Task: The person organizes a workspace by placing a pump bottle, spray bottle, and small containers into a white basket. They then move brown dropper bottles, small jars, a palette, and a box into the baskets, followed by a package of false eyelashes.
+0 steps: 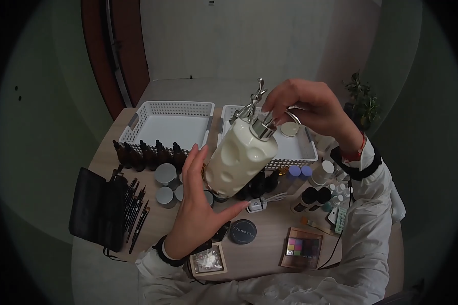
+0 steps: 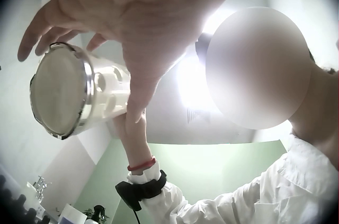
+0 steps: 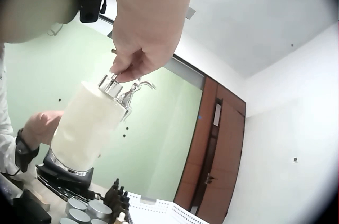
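Observation:
A cream dimpled dispenser bottle (image 1: pixel 241 158) is held tilted above the table, its silver-rimmed base (image 2: pixel 58 90) facing the left wrist view. The right hand (image 1: pixel 310 104) pinches the silver pump (image 1: pixel 262 128) at the top; the right wrist view shows this hand (image 3: pixel 145 39) above the bottle (image 3: pixel 87 126). A silver figure-shaped ornament (image 1: pixel 248 109) stands beside the pump. The left hand (image 1: pixel 193 211) is beside the lower part of the bottle, fingers extended and thumb spread; whether it touches the bottle is unclear.
Two white baskets (image 1: pixel 137 122) stand at the back. Dark dropper bottles (image 1: pixel 146 155), grey-lidded jars (image 1: pixel 165 174) and brushes (image 1: pixel 132 208) lie left. Several small bottles (image 1: pixel 323 173) stand right; a round black compact (image 1: pixel 243 232) and an eyeshadow palette (image 1: pixel 301 247) are in front.

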A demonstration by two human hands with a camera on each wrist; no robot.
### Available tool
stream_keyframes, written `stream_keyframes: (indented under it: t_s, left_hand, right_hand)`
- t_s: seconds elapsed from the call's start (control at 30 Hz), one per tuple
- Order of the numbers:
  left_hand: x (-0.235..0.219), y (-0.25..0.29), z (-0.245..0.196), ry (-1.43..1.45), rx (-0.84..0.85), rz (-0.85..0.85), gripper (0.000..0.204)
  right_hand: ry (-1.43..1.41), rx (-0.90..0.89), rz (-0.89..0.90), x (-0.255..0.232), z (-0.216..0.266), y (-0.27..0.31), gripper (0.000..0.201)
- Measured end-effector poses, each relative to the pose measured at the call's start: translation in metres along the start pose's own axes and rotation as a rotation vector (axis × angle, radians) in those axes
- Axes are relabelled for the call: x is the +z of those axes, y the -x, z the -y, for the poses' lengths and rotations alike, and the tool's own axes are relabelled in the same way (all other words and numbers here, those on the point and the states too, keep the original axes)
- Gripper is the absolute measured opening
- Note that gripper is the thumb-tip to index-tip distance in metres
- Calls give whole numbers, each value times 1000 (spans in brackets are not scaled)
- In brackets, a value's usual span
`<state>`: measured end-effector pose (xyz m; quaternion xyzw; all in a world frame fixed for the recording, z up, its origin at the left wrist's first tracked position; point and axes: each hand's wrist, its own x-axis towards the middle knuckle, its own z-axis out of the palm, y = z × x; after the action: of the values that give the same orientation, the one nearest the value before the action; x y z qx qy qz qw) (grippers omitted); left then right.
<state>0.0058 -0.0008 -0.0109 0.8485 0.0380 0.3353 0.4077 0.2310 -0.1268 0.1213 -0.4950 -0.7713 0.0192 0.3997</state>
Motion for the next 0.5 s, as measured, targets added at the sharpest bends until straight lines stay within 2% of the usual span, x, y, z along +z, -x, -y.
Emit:
stream_keyframes:
  t_s: [0.07,0.13,0.17,0.23,0.37,0.43,0.5]
  left_hand:
    - [-1,0,0,50,-3,41,109]
    - [-4,2,-3,435,-119,211,112]
    - [-7,2,-5,434,-116,219,112]
    - [-14,1,-7,616,-227,402,112]
    - [-18,7,-6,675,-288,460,109]
    - [-18,8,-6,676,-230,397,108]
    - [-18,9,-13,690,-271,364,107]
  right_hand:
    - [-9,-102,43,4,15,-2,9]
    - [-63,-153,72,4,23,-4,7]
    - [-120,-206,107,4,27,-5,6]
    - [-178,-190,98,7,34,-8,6]
    - [-311,-118,118,11,41,-13,9]
    - [-303,-141,116,11,39,-14,12]
    - [-296,-164,119,10,39,-14,15]
